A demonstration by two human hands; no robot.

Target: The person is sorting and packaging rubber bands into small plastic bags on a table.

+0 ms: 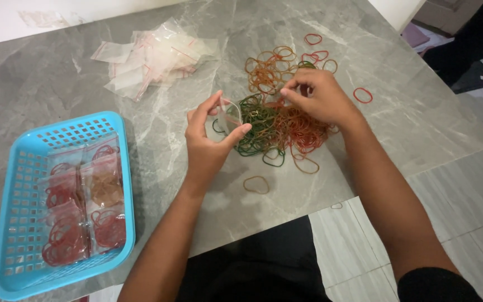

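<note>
Left hand point(208, 137) grips clear bag point(230, 114) | right hand point(317, 95) pinches rubber bands point(278, 120) | empty bags point(152, 56) behind

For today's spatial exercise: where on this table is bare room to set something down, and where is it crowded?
Bare marble lies between the blue basket and the left hand, and right of the rubber band pile toward the table edge. Crowded: that pile under the right hand, and the empty bags.

Your right hand point(317, 98) covers part of the rubber band pile point(278, 120), so you cannot tell what its fingertips pinch. The small clear bag point(231, 114) in your left hand point(211, 137) is too transparent to show any contents. The blue basket point(12, 235) is cut off at the bottom edge.
</note>
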